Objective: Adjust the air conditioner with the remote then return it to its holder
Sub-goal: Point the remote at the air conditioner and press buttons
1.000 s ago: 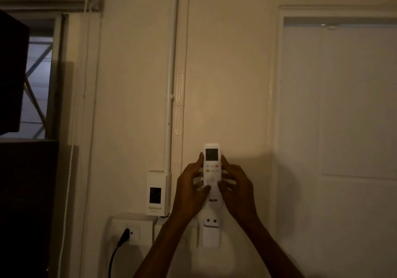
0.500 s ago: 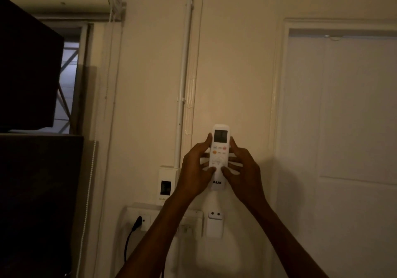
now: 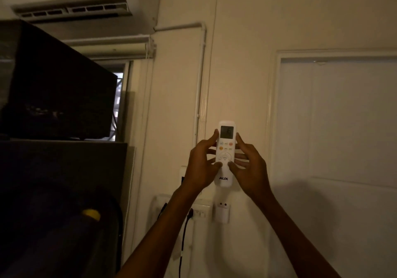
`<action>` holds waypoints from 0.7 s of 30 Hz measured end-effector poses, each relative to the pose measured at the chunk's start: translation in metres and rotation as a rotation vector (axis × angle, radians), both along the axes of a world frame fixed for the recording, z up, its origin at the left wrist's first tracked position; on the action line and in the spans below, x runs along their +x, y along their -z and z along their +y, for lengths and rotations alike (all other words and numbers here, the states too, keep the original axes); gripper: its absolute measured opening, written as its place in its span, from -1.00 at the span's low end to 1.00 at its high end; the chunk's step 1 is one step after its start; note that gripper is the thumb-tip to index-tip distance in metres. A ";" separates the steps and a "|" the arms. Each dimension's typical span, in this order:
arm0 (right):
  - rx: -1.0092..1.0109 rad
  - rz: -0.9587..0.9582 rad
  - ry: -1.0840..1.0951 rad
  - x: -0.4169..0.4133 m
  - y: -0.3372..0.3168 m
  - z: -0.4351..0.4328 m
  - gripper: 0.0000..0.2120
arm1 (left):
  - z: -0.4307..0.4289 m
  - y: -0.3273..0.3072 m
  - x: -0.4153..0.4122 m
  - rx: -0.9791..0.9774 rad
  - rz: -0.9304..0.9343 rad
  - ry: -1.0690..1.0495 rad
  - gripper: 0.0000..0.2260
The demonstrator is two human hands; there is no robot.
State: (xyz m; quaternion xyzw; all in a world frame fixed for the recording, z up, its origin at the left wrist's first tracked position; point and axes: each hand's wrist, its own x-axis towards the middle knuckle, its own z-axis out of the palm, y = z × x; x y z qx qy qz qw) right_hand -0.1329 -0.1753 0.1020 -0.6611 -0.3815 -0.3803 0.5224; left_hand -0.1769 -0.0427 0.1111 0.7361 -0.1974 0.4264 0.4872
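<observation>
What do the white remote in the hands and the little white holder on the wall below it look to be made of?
The white remote control looks like smooth moulded plastic with a slight sheen, a dark glossy display window and small, probably rubbery buttons. The small white wall holder appears to be matching plain plastic, with two dark dots, perhaps screws; the dim light leaves its finish uncertain.

Cut off by the top edge at upper left: the air conditioner. Hidden behind the left hand and wrist: most of a small wall box (only its left strip visible). Too small to read: the remote display and button labels. Lost in darkness at lower left: objects around a yellow cap.
</observation>
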 end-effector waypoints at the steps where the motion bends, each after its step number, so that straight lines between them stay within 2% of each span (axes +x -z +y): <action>1: 0.004 0.004 -0.009 -0.013 -0.002 -0.002 -0.41 | -0.002 -0.003 -0.012 0.001 0.000 -0.007 -0.29; 10: -0.024 0.007 -0.059 -0.117 -0.029 -0.003 -0.35 | -0.002 -0.026 -0.121 0.016 -0.032 -0.073 -0.31; 21: -0.018 -0.001 -0.171 -0.222 -0.054 0.051 -0.35 | 0.048 -0.047 -0.236 0.040 -0.089 -0.168 -0.30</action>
